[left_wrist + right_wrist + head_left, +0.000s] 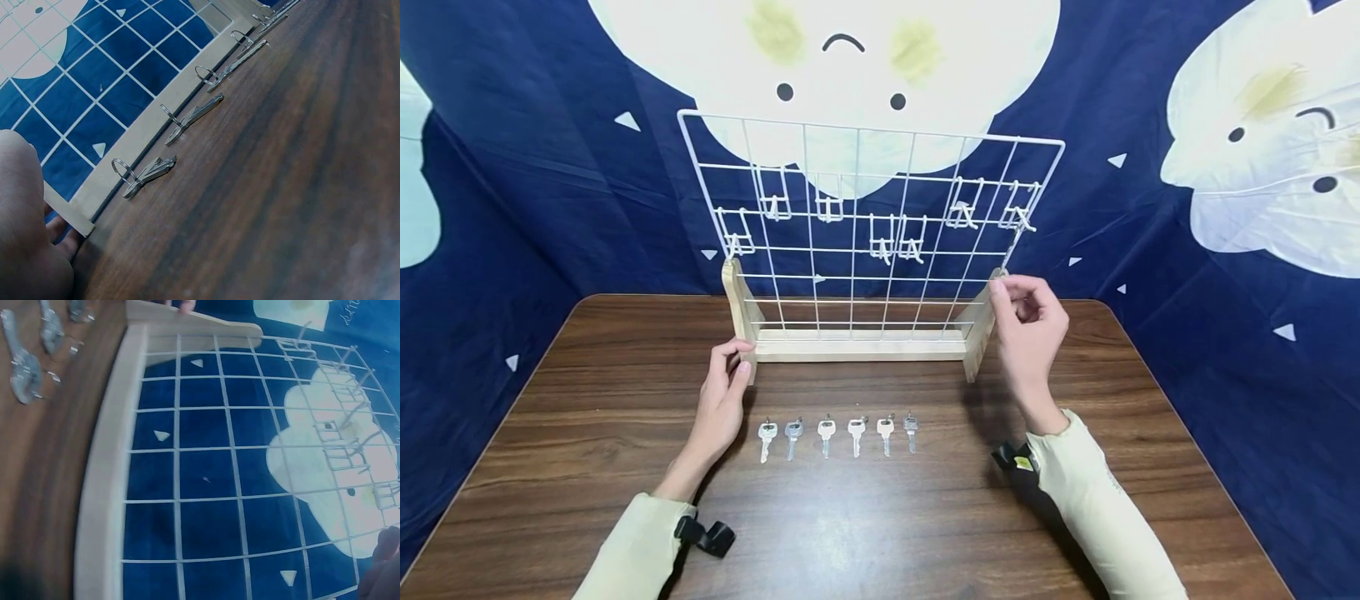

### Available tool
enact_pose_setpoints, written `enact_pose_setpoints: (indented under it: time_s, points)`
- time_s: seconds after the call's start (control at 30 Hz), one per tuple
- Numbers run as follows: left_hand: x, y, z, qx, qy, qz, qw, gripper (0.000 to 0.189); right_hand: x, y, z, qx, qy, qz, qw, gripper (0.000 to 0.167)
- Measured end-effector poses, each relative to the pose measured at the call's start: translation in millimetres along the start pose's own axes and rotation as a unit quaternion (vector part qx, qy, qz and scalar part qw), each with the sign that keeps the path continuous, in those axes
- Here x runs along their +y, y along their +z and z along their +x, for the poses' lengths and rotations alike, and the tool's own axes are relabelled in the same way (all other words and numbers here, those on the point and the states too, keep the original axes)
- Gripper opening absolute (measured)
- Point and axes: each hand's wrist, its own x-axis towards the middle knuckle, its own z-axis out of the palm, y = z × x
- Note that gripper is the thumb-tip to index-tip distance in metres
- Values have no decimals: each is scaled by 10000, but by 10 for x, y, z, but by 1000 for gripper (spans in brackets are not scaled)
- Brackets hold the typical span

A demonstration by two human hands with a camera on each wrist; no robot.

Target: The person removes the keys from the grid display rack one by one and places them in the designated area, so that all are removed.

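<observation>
A white wire grid rack (pixel 857 218) stands upright on a pale wooden base (pixel 857 352) with a wooden side piece at each end. My left hand (pixel 722 404) grips the lower front of the left side piece (pixel 735 292), fingers partly hidden behind it. At the top of the right side piece (pixel 981 329), my right hand (pixel 1032 325) pinches the rack's edge between thumb and fingertips. Several metal keys (pixel 826 428) with small rings lie in a row on the table before the base. The left wrist view shows the key rings (pixel 123 169) standing up.
Several white wire hooks (pixel 882 243) hang from the grid at different heights. The brown wood-grain table (pixel 850 533) extends around the rack. A dark blue cloth (pixel 550 192) with white cloud figures hangs behind and at the sides.
</observation>
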Motion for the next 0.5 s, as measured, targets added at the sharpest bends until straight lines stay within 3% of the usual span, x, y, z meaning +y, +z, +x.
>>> enact_pose_setpoints:
  time_s: [0.3, 0.5]
  points:
    - [16, 0, -4, -33, -27, 59, 10000, 31, -38, 55, 225, 776, -222, -307, 9963, 28]
    - [16, 1, -1, 7, -15, 60, 10000, 31, -95, 98, 311, 641, -48, -443, 9970, 36]
